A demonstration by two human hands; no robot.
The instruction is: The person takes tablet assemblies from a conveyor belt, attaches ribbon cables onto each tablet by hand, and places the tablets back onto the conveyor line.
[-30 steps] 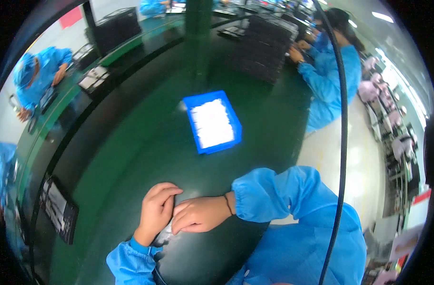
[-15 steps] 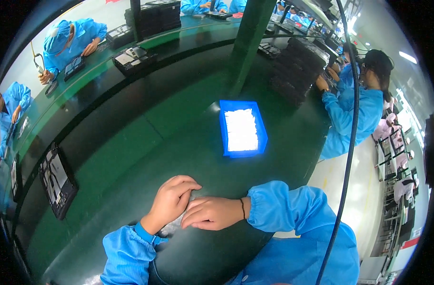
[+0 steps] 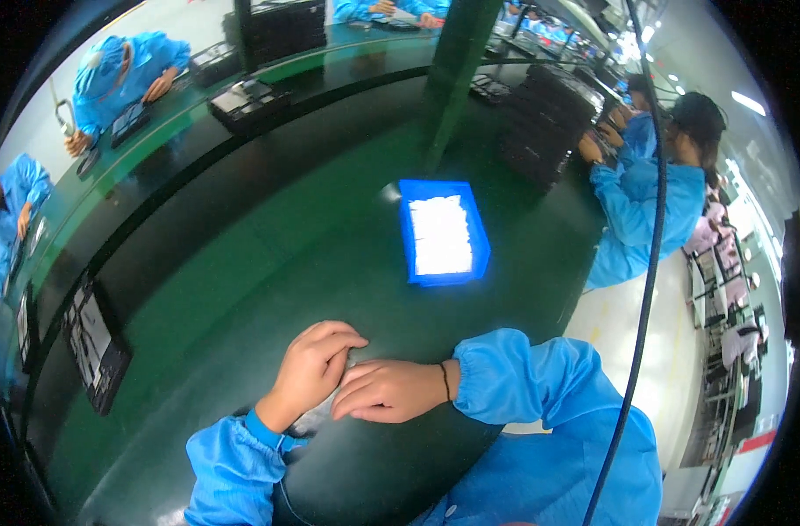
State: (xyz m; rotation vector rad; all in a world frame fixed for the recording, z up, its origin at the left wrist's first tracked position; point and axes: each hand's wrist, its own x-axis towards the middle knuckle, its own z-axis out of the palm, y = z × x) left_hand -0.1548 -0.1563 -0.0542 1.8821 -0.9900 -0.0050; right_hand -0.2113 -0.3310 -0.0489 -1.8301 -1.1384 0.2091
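My left hand point(image 3: 314, 368) rests on the green table with its fingers curled over a crumpled piece of clear plastic point(image 3: 312, 419). Close against it, my right hand point(image 3: 389, 390) lies palm down, fingers bent over the same plastic. Both hands hide most of it, so what else may be under them cannot be made out. A blue band circles my left wrist, with a thin cord running from it. Beyond the hands stands a blue bin point(image 3: 444, 280) filled with small white pieces.
A black tray with device parts point(image 3: 96, 346) lies on the left; another black tray point(image 3: 247, 107) sits farther back. Stacked black trays point(image 3: 549, 123) stand at the far right beside a co-worker point(image 3: 658, 193). A green post point(image 3: 455, 83) rises behind the bin. A black cable point(image 3: 650, 272) hangs at right.
The black tray on the left has shifted slightly toward the near left. My hands stay nearly still over the plastic. The whole view has moved a little.
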